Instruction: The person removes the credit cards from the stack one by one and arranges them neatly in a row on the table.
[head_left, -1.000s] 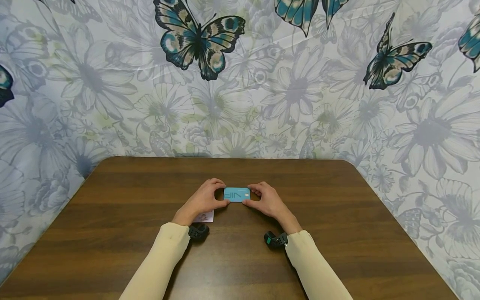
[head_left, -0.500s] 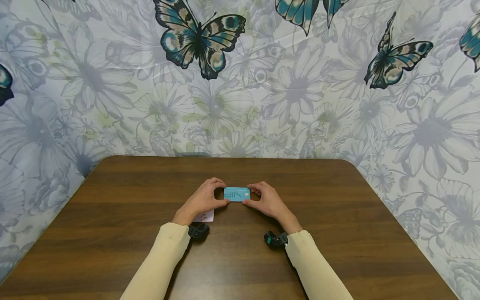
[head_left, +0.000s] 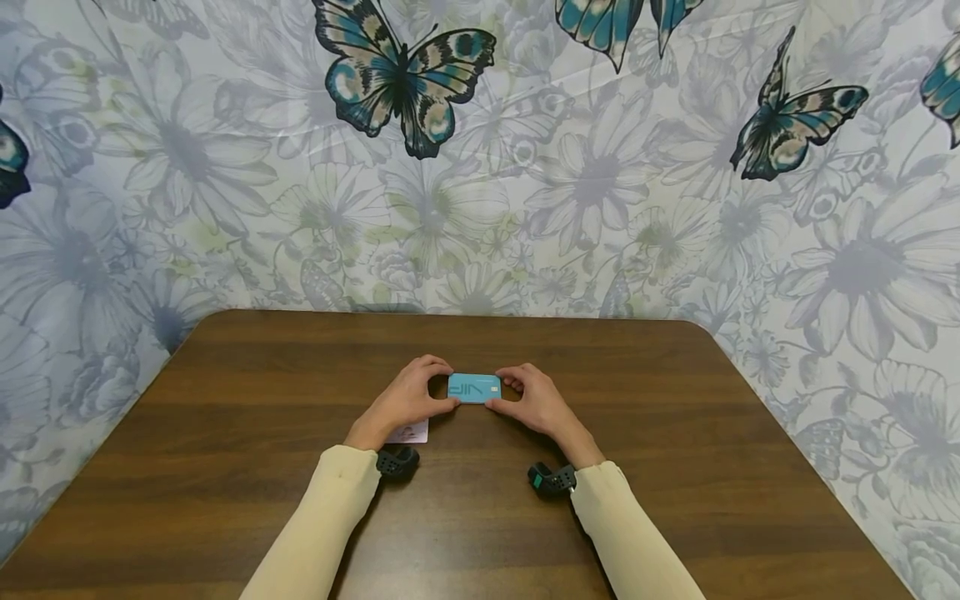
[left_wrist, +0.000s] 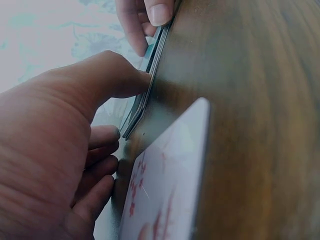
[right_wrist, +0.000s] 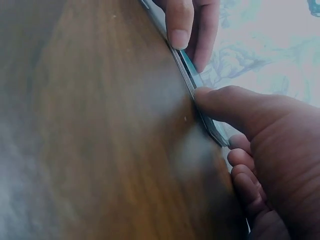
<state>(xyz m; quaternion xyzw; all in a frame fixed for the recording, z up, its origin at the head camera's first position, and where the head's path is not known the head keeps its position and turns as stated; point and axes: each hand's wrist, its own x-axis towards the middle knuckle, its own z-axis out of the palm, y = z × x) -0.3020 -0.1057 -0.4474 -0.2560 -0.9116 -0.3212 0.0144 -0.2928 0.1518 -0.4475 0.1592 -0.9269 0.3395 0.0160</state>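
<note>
Head view: the brown table (head_left: pixel 480 525) carries everything, and its sheen suggests a slick surface on which a thin card would probably skate if nudged. Over its middle the hands face each other, both curled narrow: the left hand (head_left: pixel 408 396) and the right hand (head_left: pixel 536 400) each pinch one end of a stack of cards (head_left: pixel 474 388), thumb on the near long edge and a finger at the far one. The stack lies between them with a blue card on top; the wrist views show several thin layers along its edge, close to the wood. Uneven pressure from the two thumbs could shear those layers, leaving the stack fanned or skewed. Squeezing too hard might bow the cards and spring one out, while a loose pinch during a lift could let the lowest ones drop. Nearest the person is a single pale card (left_wrist: pixel 170 170) with red print, partly under the left hand in the head view; should that wrist sink or drag, the card could be swept aside.
</note>
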